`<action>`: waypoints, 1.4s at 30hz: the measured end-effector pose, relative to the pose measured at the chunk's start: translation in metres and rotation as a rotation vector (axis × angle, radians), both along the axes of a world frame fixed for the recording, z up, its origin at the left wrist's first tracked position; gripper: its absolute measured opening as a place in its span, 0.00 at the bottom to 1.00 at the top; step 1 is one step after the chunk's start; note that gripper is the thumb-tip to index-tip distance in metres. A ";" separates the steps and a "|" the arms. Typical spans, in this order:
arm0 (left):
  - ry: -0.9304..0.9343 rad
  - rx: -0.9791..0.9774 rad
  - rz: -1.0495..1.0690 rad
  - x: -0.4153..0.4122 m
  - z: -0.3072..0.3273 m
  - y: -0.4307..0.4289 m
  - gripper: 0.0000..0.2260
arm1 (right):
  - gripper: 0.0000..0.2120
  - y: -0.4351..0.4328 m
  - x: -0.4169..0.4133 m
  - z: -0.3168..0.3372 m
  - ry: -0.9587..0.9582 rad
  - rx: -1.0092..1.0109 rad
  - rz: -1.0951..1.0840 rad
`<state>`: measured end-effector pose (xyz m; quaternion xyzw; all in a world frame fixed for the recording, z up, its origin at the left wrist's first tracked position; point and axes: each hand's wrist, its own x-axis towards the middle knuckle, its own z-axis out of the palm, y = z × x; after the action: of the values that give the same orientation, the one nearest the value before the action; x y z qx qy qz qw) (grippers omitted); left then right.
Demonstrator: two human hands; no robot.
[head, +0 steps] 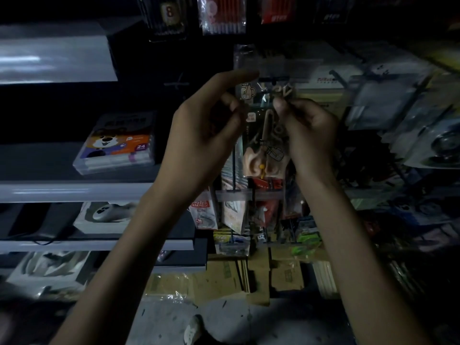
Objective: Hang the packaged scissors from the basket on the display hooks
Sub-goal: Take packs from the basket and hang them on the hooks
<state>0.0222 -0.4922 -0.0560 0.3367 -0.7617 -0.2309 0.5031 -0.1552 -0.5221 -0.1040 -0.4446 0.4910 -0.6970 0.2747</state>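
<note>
A packaged pair of scissors (265, 148) with peach handles in a clear printed sleeve hangs upright between my hands, in front of the display rack. My left hand (206, 125) pinches the package's upper left edge, index finger stretched toward the dark display hook (273, 79) above it. The package's top right corner is pinched by my right hand (306, 128), just below the hook. Whether the package's hole is on the hook is too dark to tell. The basket is not in view.
Packaged pens (222, 16) hang above. A marker box (117, 143) lies on the grey shelf (74, 190) at left. More hanging packets (398, 108) crowd the right side. Cardboard boxes (249, 272) sit on the floor below, with a shoe (193, 329) near the bottom edge.
</note>
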 end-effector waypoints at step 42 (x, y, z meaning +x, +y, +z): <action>0.394 0.328 0.177 -0.026 -0.115 -0.031 0.01 | 0.08 0.032 -0.019 -0.055 0.447 0.225 -0.154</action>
<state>-0.0038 -0.5232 -0.1713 0.4274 -0.5693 -0.3673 0.5986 -0.1741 -0.4904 -0.1595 -0.5154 0.6464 -0.5413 0.1531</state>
